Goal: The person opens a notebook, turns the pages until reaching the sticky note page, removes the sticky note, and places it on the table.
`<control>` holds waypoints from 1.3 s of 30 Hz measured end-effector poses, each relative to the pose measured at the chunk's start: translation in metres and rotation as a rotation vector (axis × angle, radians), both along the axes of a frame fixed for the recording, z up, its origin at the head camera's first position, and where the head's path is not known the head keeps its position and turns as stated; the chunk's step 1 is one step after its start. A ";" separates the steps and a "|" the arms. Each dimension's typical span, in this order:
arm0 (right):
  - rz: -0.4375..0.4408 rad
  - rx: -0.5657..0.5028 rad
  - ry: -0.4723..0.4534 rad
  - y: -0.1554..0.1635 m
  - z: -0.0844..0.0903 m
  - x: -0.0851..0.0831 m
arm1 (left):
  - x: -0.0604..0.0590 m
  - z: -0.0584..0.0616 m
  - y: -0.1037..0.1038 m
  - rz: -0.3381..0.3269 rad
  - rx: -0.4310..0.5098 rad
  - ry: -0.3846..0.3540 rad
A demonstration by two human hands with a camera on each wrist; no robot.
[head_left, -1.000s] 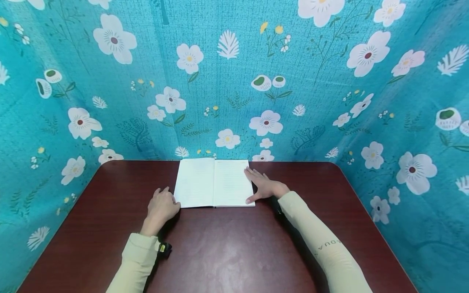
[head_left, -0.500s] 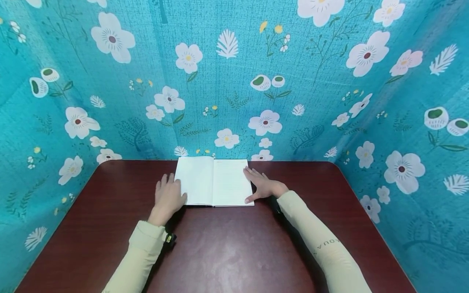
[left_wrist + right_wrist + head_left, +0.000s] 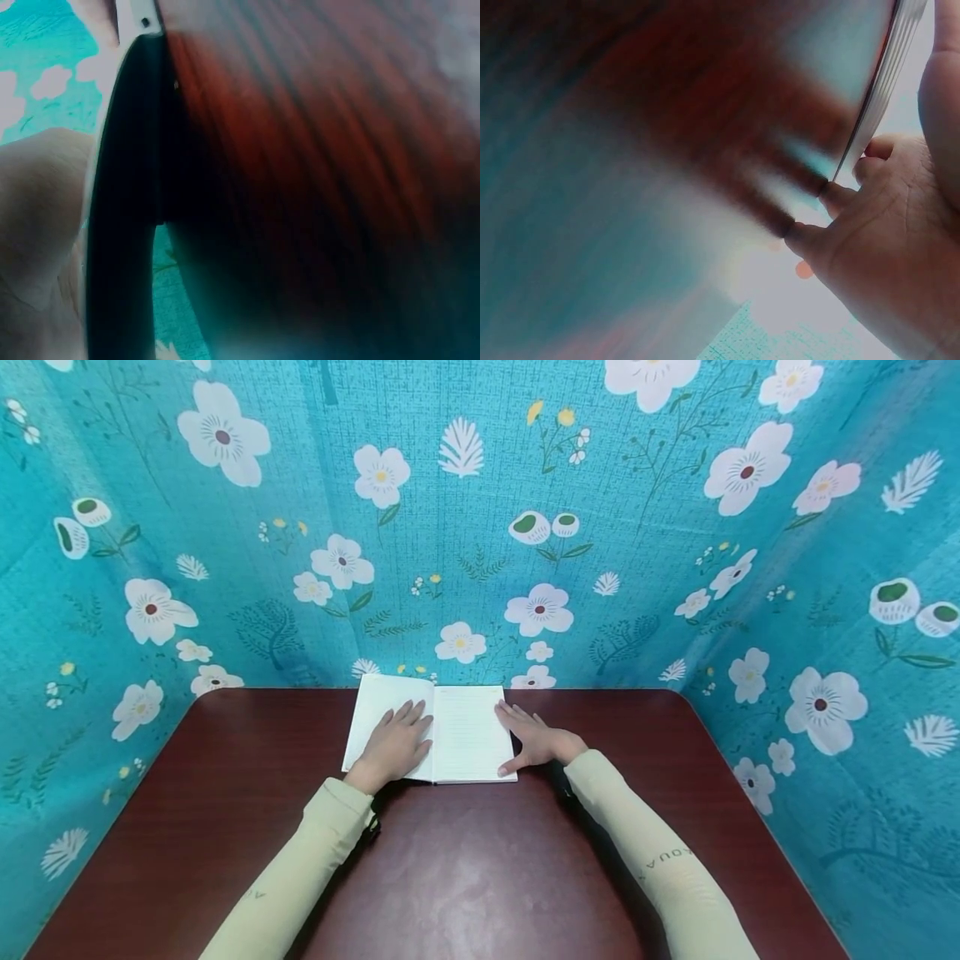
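Note:
An open white book (image 3: 465,731) lies at the far middle of the dark red table (image 3: 465,868). My left hand (image 3: 396,745) lies flat on its left page with the fingers straight and spread toward the spine. My right hand (image 3: 534,739) rests on the book's right edge, fingers straight on the page margin and thumb along the near corner. In the right wrist view the fingertips (image 3: 832,196) touch the table beside the book's page edges (image 3: 885,79). The left wrist view shows the table (image 3: 315,165), the book's dark edge (image 3: 124,217) and part of my hand (image 3: 37,225).
A teal cloth with white flowers (image 3: 480,527) hangs as a wall on the far, left and right sides of the table. The table has rounded far corners (image 3: 678,697). Both cream sleeves (image 3: 660,860) stretch across the near half of the table.
My left hand moved from the table beside the book's left edge up onto the left page and flattened there. The right hand stayed in place.

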State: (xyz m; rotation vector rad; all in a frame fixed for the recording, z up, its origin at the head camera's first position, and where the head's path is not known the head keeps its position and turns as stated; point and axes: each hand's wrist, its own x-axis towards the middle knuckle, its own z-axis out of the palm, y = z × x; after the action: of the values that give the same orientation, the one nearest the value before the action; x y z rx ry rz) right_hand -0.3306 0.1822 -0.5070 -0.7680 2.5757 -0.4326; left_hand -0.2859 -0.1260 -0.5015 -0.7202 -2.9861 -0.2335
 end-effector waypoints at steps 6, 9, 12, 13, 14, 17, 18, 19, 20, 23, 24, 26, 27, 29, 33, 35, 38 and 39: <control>0.001 -0.009 -0.008 -0.002 0.001 0.002 | -0.004 -0.005 -0.001 -0.024 -0.001 -0.062; 0.001 0.004 -0.007 -0.001 0.001 0.001 | -0.006 -0.007 -0.004 -0.031 0.036 -0.124; 0.002 0.012 -0.003 -0.001 -0.001 0.000 | -0.008 -0.010 -0.007 -0.037 0.068 -0.187; 0.003 0.014 -0.002 0.000 -0.001 -0.001 | -0.009 -0.011 -0.008 -0.038 0.072 -0.207; 0.003 0.014 -0.001 0.000 -0.001 -0.001 | -0.010 -0.012 -0.008 -0.040 0.078 -0.223; -0.001 0.011 -0.004 0.000 -0.001 -0.001 | -0.012 -0.013 -0.010 -0.047 0.089 -0.260; -0.001 0.010 -0.008 0.000 -0.001 -0.001 | -0.012 -0.013 -0.010 -0.049 0.089 -0.270; -0.001 0.010 -0.011 -0.001 -0.001 0.000 | -0.013 -0.012 -0.011 -0.049 0.090 -0.280; -0.001 0.006 -0.014 -0.001 -0.001 0.000 | -0.013 -0.011 -0.012 -0.048 0.091 -0.288; -0.002 -0.009 -0.016 -0.001 -0.002 0.001 | -0.013 -0.010 -0.015 -0.031 0.079 -0.296; -0.001 -0.012 -0.013 -0.001 -0.002 0.001 | -0.013 -0.010 -0.017 -0.022 0.076 -0.300; -0.002 -0.017 -0.011 -0.001 -0.003 0.001 | -0.013 -0.011 -0.019 -0.006 0.068 -0.303; 0.001 -0.013 -0.010 0.000 -0.003 0.001 | -0.013 -0.011 -0.021 0.000 0.061 -0.306; 0.010 -0.002 -0.012 0.000 -0.003 0.001 | -0.013 -0.013 -0.022 0.008 0.054 -0.317; 0.020 0.000 -0.008 0.000 -0.003 0.000 | -0.012 -0.013 -0.021 0.024 0.035 -0.320; 0.014 -0.008 -0.003 0.000 -0.002 0.000 | -0.012 -0.011 -0.020 0.033 0.038 -0.309; 0.011 -0.002 -0.005 0.000 -0.001 0.000 | -0.012 -0.010 -0.019 0.040 0.034 -0.302; 0.012 -0.001 -0.009 0.000 0.000 0.001 | -0.011 -0.009 -0.018 0.041 0.033 -0.303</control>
State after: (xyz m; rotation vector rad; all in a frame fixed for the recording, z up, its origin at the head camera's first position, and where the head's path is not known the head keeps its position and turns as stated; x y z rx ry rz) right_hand -0.3299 0.1821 -0.5074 -0.7798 2.5611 -0.4324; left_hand -0.2972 -0.1444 -0.5108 -0.6739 -3.2676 -0.4243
